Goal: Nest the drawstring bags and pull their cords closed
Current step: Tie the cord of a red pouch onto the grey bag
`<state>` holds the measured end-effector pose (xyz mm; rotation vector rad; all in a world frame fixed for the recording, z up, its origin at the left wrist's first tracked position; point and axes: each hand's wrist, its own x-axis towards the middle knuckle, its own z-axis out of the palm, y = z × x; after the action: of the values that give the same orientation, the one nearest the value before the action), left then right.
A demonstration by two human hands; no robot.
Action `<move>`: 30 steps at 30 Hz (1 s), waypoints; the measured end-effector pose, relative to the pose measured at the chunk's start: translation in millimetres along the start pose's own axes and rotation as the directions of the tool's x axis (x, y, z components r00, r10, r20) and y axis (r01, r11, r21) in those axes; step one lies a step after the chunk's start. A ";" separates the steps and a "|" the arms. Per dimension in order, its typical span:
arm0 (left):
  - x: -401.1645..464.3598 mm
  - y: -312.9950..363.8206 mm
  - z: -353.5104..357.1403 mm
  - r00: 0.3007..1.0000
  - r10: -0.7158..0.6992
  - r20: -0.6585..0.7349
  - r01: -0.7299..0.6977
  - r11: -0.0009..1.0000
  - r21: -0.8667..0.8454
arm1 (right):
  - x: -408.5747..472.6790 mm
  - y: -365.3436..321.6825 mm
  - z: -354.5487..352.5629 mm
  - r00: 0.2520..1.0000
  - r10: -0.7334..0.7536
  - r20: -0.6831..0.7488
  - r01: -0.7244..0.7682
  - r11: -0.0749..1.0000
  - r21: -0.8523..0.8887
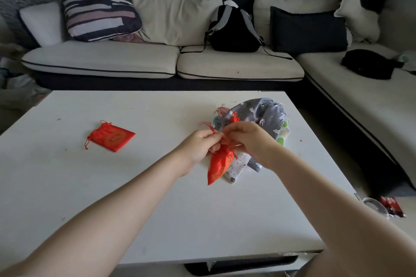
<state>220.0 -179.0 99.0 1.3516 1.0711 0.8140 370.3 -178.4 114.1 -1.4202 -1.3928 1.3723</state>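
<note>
A small red drawstring bag (219, 164) hangs over the white table (90, 186), held at its gathered mouth by both hands. My left hand (199, 147) pinches one red cord, whose tasselled end sticks up behind the fingers. My right hand (249, 141) pinches the cord on the other side. Behind and under them lies a heap of bags: a grey one with white animal prints (263, 117), a white printed one (236, 168) and a pink one (221, 110). A second red bag (112, 138) lies flat on the table to the left.
A sofa with cushions and a black backpack (234, 29) runs along the far side of the table. A black item (369, 64) lies on the right-hand seat. A roll of clear tape (374, 206) and a red packet (392, 206) sit right of the table.
</note>
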 end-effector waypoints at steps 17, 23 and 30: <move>-5.0 -9.7 -25.5 0.996 -0.084 -0.018 0.074 0.946 -0.316 | 4.3 19.5 12.0 0.991 0.057 0.120 -0.079 0.979 0.189; -5.0 -11.2 -17.2 0.988 -0.040 -0.147 0.026 0.995 -0.094 | 1.5 31.9 20.0 0.984 0.032 0.176 -0.097 0.922 0.374; -2.3 -10.3 -13.2 0.901 0.377 -0.213 -0.151 0.735 0.661 | -5.1 29.3 26.0 0.993 0.010 0.115 -0.036 0.974 0.225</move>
<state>205.7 -177.5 90.3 2.0299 1.5305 0.9652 352.3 -193.0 82.1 -1.2280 -1.2465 1.5936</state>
